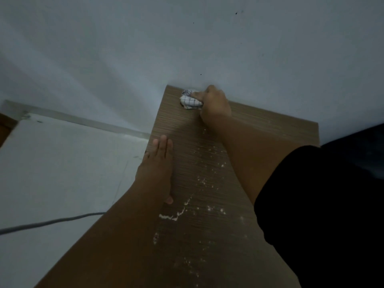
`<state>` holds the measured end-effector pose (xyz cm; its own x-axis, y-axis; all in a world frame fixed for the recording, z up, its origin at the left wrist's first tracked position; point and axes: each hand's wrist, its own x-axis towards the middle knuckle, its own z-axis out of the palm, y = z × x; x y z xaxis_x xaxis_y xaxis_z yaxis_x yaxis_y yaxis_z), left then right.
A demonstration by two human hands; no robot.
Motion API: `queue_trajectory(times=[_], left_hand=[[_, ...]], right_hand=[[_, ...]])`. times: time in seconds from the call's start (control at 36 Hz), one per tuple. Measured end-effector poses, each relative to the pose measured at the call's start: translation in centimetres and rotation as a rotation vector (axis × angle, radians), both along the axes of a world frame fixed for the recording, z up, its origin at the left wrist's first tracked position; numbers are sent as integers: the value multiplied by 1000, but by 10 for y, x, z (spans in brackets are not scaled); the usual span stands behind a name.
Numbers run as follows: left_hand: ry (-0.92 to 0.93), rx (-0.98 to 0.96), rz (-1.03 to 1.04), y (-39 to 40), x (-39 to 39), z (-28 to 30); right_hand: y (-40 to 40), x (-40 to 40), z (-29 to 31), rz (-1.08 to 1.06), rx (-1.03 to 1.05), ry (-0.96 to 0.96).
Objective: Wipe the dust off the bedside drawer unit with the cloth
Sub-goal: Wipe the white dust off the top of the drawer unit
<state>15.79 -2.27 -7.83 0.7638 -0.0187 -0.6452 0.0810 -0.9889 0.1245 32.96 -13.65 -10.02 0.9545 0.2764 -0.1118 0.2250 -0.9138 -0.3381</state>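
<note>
Fingers [198, 96] round one cloth [189, 100], one drawer unit [187, 129].

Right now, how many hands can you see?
2. The left hand rests flat on the brown wood-grain drawer top; the right hand holds the white checked cloth by the wall.

wall [187, 38]: pale, a few dark specks | floor [52, 163]: light tiles | skirting [83, 121]: along the wall's foot | cable [52, 222]: grey, lying across floor

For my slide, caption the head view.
Right hand grips checked cloth at wall; left hand rests flat on dusty drawer unit top.
</note>
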Motion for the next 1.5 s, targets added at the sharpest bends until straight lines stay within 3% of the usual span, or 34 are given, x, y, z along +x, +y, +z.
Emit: queue_trajectory(times=[0.25,0.33,0.61,0.69,0.75,0.92,1.11,1.31,1.39,1.5], left_hand=[[-45,-1,71,-12,-19,9],[-87,-17,111,-14,-30,12],[-65,-64,88,-12,-61,25],[-72,-53,71,-16,-57,27],[-63,-63,69,-20,-51,28],[-73,-119,73,-38,-17,25],[-34,-42,-5,-61,27,10],[-97,21,44,-73,33,-5],[-93,22,44,-73,36,-6],[-61,23,25,-69,37,-6]], right_hand=[[-33,-92,3,-74,79,135],[-44,-141,8,2,141,189],[-63,-242,4,93,108,157],[-61,-230,11,95,76,205],[-61,-215,20,-18,114,188],[-73,-137,35,-266,214,-20],[-77,-29,21,-394,300,14],[-80,0,-1,-217,131,5],[-80,-4,-7,-101,98,-102],[-82,-4,-3,-95,22,-105]])
